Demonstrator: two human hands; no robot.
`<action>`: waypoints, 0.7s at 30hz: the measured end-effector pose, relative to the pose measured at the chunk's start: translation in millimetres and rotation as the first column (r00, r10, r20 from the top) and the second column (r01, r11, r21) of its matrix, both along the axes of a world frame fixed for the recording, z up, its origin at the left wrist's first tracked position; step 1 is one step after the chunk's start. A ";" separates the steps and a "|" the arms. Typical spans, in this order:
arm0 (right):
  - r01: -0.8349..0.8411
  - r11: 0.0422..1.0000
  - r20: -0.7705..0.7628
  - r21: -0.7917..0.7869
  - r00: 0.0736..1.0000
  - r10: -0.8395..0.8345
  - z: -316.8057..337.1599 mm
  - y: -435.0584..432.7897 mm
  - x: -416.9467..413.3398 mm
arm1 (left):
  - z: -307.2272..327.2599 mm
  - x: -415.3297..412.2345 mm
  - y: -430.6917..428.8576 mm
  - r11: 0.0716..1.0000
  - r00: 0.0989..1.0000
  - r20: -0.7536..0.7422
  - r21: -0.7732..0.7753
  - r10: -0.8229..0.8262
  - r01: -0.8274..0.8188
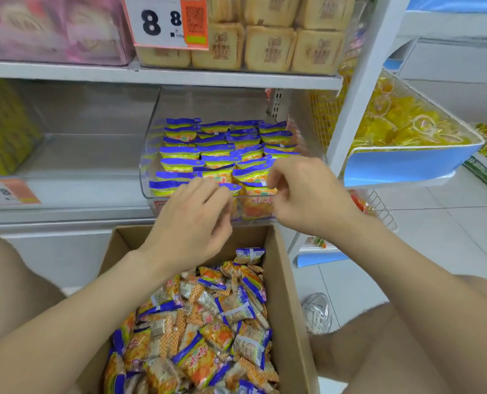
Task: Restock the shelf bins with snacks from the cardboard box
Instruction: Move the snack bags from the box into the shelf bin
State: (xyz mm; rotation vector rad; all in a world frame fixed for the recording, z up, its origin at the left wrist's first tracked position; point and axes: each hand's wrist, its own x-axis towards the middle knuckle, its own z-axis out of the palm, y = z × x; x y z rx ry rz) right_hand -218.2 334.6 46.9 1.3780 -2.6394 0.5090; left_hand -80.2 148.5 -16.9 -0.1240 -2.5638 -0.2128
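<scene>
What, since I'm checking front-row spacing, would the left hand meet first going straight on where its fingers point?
The left hand would likely meet the front-row snack packet in the clear bin first; depth is unclear, so its fingertips may already touch it.

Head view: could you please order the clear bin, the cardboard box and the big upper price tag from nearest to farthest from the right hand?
1. Clear bin, at the right hand's fingertips, straight ahead.
2. Cardboard box, just below, towards the person.
3. Big price tag, up left on the higher shelf.
</scene>
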 end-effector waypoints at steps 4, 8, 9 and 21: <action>-0.254 0.919 0.178 0.301 0.962 0.208 -44.5 -21.5 55.4 | -40.7 21.7 -9.4 0.994 0.846 0.527 -0.105 0.088 -0.037; -0.359 0.647 0.151 0.673 0.922 0.356 -92.4 -41.9 85.1 | -104.6 32.7 -40.5 0.965 0.468 0.847 -0.254 0.253 -0.063; -0.378 0.598 0.172 0.707 0.911 0.374 -98.4 -46.4 88.7 | -118.3 35.7 -47.1 0.961 0.416 0.868 -0.268 0.271 -0.067; -0.468 0.437 0.247 0.768 0.846 0.473 -97.7 -74.9 88.5 | -146.6 40.0 -68.2 0.944 0.343 0.880 -0.318 0.329 -0.090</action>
